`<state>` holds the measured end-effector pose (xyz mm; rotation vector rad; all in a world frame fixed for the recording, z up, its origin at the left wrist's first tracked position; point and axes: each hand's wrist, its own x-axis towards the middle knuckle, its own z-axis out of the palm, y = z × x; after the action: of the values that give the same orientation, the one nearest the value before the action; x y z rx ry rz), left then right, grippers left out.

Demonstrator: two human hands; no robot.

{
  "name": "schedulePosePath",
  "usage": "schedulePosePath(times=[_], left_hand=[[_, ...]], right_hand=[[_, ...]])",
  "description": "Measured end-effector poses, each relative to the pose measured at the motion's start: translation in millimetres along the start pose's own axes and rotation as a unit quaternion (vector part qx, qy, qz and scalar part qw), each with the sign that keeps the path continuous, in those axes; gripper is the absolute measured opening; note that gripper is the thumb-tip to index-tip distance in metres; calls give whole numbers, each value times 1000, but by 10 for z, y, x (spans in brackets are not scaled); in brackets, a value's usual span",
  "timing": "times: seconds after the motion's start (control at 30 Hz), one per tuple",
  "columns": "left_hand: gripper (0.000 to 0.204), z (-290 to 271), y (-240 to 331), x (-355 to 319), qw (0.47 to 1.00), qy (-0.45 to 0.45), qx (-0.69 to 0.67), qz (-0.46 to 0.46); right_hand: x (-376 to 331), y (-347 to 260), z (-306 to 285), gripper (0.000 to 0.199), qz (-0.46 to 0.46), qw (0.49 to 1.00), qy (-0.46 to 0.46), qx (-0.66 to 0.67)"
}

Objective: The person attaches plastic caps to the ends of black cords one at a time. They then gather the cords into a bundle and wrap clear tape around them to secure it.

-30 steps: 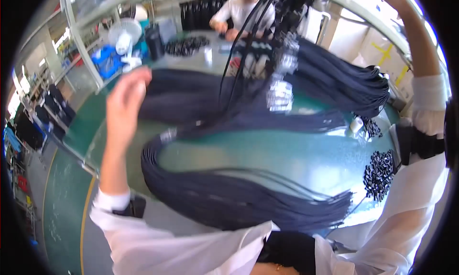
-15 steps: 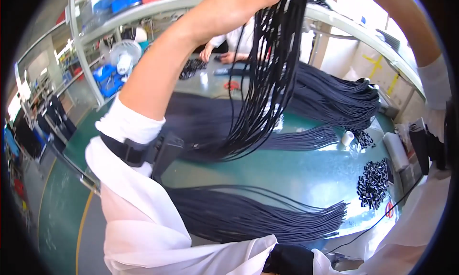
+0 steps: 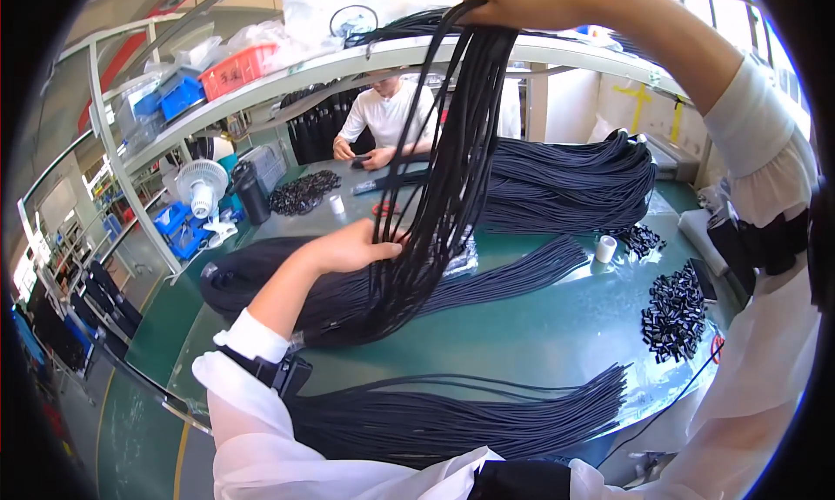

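High in the view, my right hand (image 3: 535,3) is closed round the upper end of a bundle of thin black cords (image 3: 470,109), which hangs down toward the table. My left hand (image 3: 352,246) is lower on the same bundle, its thumb across the front of the strands and its other fingers largely hidden behind them. The bundle's lower part curves left onto the table, beside a coiled black cord bundle (image 3: 248,274). Another bundle of cords (image 3: 435,422) lies along the near edge, its cut ends fanned to the right.
A thick pile of black cords (image 3: 565,183) lies at the back of the green table (image 3: 513,326). Small black tubular pieces (image 3: 674,316) are heaped at right, near a white spool (image 3: 605,249). An overhead shelf (image 3: 287,87) crosses behind; a co-worker (image 3: 391,122) sits beyond. A fan (image 3: 202,187) stands left.
My left hand has moved down from the top of the bundle to its lower part. My right hand still holds the top. The view has shifted, showing more shelf and the co-worker.
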<state>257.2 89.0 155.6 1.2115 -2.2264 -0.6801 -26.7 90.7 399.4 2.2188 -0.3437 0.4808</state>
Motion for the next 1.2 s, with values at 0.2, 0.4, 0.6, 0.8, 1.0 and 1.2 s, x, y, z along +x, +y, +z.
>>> schedulePosePath(times=[0.2, 0.4, 0.6, 0.8, 1.0, 1.2], left_hand=[[35, -331, 1342, 592, 934, 68, -320, 141], [31, -180, 1463, 862, 923, 63, -353, 138], [22, 152, 977, 716, 953, -5, -283, 105], [26, 438, 976, 676, 944, 54, -304, 120], [27, 173, 1364, 930, 915, 28, -393, 82], [29, 301, 1047, 1010, 951, 27, -297, 85]], right_hand=[[79, -284, -163, 31, 85, 977, -179, 72], [8, -230, -27, 30, 107, 971, -208, 53], [-235, -106, 67, 29, 127, 976, -168, 52], [-347, 19, 409, 29, 108, 980, -147, 82], [-351, -200, 148, 29, 144, 965, -189, 109], [-437, -27, 235, 30, 155, 973, -161, 64]])
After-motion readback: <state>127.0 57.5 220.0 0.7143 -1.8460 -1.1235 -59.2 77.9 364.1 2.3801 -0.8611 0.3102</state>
